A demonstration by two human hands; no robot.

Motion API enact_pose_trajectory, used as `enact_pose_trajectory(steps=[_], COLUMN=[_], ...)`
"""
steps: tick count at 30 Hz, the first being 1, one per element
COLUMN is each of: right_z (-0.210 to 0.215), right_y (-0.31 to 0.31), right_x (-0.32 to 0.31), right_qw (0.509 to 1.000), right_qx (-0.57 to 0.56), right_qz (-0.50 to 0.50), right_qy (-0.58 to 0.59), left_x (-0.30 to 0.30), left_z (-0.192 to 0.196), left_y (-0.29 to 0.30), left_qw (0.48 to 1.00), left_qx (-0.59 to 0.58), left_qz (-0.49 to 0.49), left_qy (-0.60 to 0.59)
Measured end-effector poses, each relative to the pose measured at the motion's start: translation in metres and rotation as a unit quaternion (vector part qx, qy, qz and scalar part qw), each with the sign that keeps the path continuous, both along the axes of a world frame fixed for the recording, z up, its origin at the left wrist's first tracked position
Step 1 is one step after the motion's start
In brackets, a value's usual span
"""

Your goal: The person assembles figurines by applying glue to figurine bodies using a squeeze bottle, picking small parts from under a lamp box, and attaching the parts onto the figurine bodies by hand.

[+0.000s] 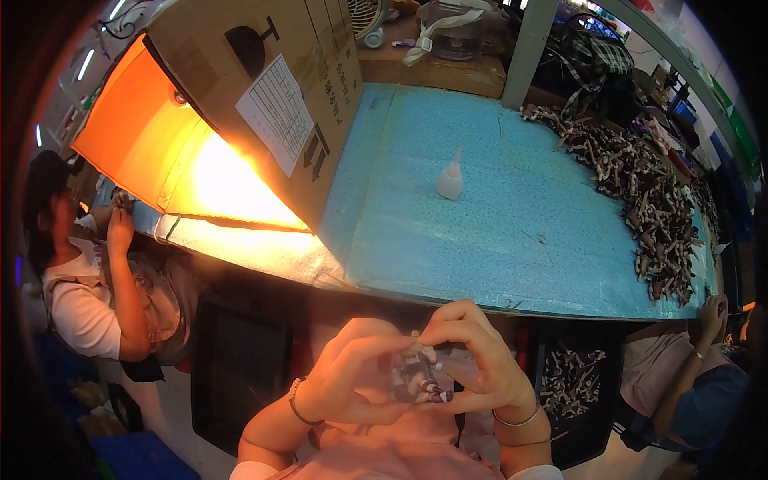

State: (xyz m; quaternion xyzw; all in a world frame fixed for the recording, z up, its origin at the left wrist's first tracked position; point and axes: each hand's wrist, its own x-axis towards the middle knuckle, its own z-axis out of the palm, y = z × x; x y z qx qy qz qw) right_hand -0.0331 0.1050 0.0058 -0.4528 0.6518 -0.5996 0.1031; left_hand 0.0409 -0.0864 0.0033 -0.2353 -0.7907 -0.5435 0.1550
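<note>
Close to my body, in front of the table edge, I hold a small doll-like figure (418,374) with grey, cream and dark brown parts. My left hand (352,372) grips it from the left, its fingertips closed near the top. From the other side my right hand (478,358) pinches the top of the figure between thumb and fingers. The fingers partly cover the figure, and blur hides its details. A small white squeeze bottle (450,184) with a thin nozzle stands on the blue tabletop (480,248) beyond my hands.
A cardboard box (216,72), brightly lit orange inside, stands at the left. Many brown and cream pieces (640,200) lie heaped along the right. Below the edge are a black bin (210,352) and a black tray (584,448) of pieces. People sit on both sides.
</note>
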Motion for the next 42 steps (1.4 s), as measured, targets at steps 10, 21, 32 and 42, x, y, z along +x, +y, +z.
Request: enact_pose_trajectory(steps=[10, 21, 32, 42], right_z=[-0.004, 0.006, 0.006, 0.006], right_y=[0.000, -0.003, -0.003, 0.002], right_x=[0.008, 0.028, 0.034, 0.036], right_qw=[0.997, 0.947, 0.934, 0.913], right_qx=[-0.009, 0.015, 0.030, 0.082], right_qz=[-0.008, -0.141, -0.130, -0.144], right_qy=[-0.075, 0.289, 0.333, 0.372], left_x=[0.000, 0.000, -0.002, -0.003], left_z=[0.002, -0.011, -0.015, -0.017], left_y=[-0.002, 0.004, -0.002, 0.001], left_qw=[0.999, 0.988, 0.980, 0.984], left_qx=[-0.024, -0.045, -0.057, -0.093], left_qz=[-0.003, 0.067, 0.067, 0.042], left_qy=[0.023, 0.129, 0.176, 0.148])
